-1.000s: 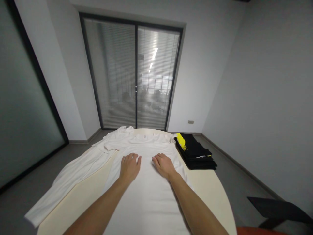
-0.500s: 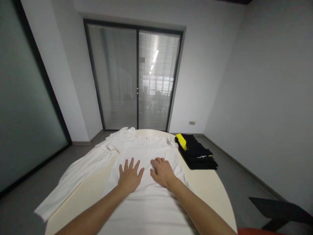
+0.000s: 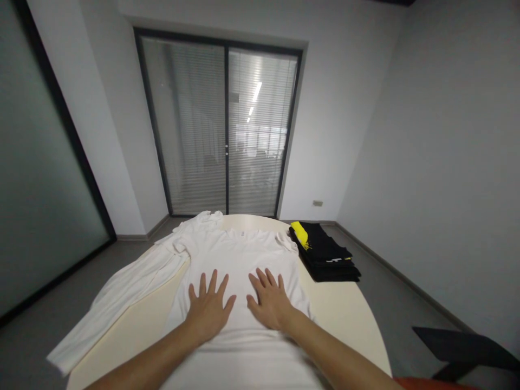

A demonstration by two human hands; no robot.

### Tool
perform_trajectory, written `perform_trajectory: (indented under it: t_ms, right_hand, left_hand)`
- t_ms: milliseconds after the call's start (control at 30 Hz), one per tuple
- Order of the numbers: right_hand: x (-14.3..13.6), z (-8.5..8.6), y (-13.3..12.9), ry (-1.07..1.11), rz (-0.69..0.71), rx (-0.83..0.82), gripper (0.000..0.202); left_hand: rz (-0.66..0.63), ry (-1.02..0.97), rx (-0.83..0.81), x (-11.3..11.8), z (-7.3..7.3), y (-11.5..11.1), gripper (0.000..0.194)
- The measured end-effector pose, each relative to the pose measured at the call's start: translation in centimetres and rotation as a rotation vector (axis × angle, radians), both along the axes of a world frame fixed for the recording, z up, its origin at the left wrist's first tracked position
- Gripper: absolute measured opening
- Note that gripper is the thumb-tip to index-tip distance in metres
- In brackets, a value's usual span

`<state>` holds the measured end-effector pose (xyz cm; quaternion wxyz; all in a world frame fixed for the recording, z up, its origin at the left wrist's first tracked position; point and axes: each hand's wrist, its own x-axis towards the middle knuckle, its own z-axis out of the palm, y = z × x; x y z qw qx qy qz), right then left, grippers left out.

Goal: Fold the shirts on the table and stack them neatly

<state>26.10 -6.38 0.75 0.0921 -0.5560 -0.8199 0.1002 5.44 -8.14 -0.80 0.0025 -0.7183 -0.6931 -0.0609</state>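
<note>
A white shirt [image 3: 239, 260] lies spread on the round table [image 3: 345, 309], its neckline at the far side. My left hand [image 3: 208, 311] rests flat on the shirt's left half, fingers spread. On the right half my right hand [image 3: 270, 300] also presses palm down, with its fingers apart. Some wrinkles run across the fabric between and below the wrists. The shirt's near end runs out of the picture at the bottom.
More white fabric [image 3: 134, 281] stretches along the table's left side and hangs past its edge. A stack of folded black clothes [image 3: 329, 257] with a yellow patch [image 3: 299, 234] lies at the right. A dark chair part [image 3: 463, 346] stands at the lower right.
Both hands have slid a little toward me across the shirt, and my right fingers have spread wider. The shirt's upper part has shifted slightly nearer, its shoulders more wrinkled.
</note>
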Motion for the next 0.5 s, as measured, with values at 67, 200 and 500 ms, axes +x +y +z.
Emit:
perform_trajectory:
  t_ms: [67,200,500]
  right_hand:
    - [0.1,0.4,0.2,0.002,0.012,-0.03,0.067]
    - [0.4,1.3,2.3,0.007,-0.024,-0.073,0.072]
    - [-0.4,0.5,7.3,-0.005,-0.138,-0.028,0.076]
  left_hand:
    - [0.002,-0.01,-0.015,-0.2,0.0,0.4,0.066]
    - [-0.046,-0.03,0.04,-0.5,0.0,2.6,0.068]
    - [0.048,-0.143,-0.072,0.0,1.0,8.5,0.068]
